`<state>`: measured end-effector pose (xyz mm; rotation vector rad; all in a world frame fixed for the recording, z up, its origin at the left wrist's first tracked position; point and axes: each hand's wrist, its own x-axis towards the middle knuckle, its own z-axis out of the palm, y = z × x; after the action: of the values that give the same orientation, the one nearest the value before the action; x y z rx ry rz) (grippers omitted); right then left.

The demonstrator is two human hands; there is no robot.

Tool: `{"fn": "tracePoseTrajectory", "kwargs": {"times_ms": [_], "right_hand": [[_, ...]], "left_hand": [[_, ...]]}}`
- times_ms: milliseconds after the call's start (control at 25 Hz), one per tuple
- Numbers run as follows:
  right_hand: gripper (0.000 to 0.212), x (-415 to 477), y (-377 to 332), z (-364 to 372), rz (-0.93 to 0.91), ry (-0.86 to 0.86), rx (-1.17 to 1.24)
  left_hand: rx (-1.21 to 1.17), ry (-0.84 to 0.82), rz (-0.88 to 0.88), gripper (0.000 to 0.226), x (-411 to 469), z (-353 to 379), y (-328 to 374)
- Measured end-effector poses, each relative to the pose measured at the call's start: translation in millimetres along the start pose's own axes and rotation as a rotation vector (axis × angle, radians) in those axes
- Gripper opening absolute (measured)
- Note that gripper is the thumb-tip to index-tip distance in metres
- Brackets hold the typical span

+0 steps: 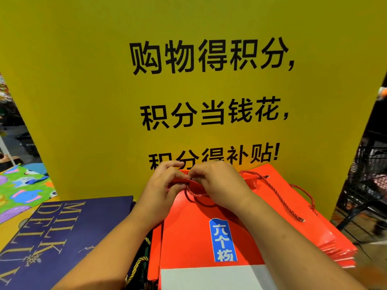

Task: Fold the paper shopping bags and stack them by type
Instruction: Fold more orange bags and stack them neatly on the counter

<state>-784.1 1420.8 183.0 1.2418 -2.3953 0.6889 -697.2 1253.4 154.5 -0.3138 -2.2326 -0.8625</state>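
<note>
Centre frame: a red paper bag [194,233] with a blue label is seen lying flat, mouth end pointed away from the camera, towards a yellow sign board [83,84] printed with black characters.

Left hand [161,185]: grip closed, the bag's upper rim pinched between thumb and curled fingers.

Right hand [219,185]: grip likewise closed on the same rim, just beside the left, fingertips of both hands nearly touching. The bag's twisted red cord handle [195,194] is draped below the knuckles.

A white band is visible across the bag's near end.

Right of it and underneath: a stack of red bags [330,237], flattened, edges fanned, cord handles laid across the top one.

Left: a navy bag [69,233] with gold lettering, laid flat; gold cord handles [137,266] are seen in the gap between it and the red ones.

Far left: a cartoon-print bag [23,185] in green, blue and purple, flat, partly overlapped by the navy one.

Right edge: a dark wire cart [368,176], dimly lit.
</note>
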Motion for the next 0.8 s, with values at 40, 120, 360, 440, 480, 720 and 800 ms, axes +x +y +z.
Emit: {"fn": "tracePoseTrajectory", "kwargs": {"times_ms": [40, 120, 360, 440, 480, 720, 800], "right_hand": [[0.016, 1, 2, -2, 0.072, 0.05, 0.091], [0.014, 4, 12, -17, 0.275, 0.207, 0.368], [0.02, -2, 34, -58, 0.459, 0.476, 0.824], [0.019, -1, 34, -56, 0.487, 0.502, 0.897], [0.018, -1, 33, -55, 0.509, 0.529, 0.937], [0.014, 4, 26, -44, 0.51, 0.523, 1.128], [0.01, 2, 19, -40, 0.427, 0.284, 0.987]], "left_hand": [[0.011, -0.004, -0.009, 0.035, -1, 0, -2], [0.018, -0.013, -0.056, 0.036, -2, -3, -6], [-0.015, -0.019, -0.165, 0.038, 0, 1, -9], [-0.077, -0.035, -0.223, 0.035, 1, 3, -10], [-0.117, -0.038, -0.265, 0.033, 1, 4, -11], [-0.153, -0.055, -0.408, 0.027, -6, 2, -18], [-0.23, -0.031, -0.482, 0.024, -7, 3, -17]]}}
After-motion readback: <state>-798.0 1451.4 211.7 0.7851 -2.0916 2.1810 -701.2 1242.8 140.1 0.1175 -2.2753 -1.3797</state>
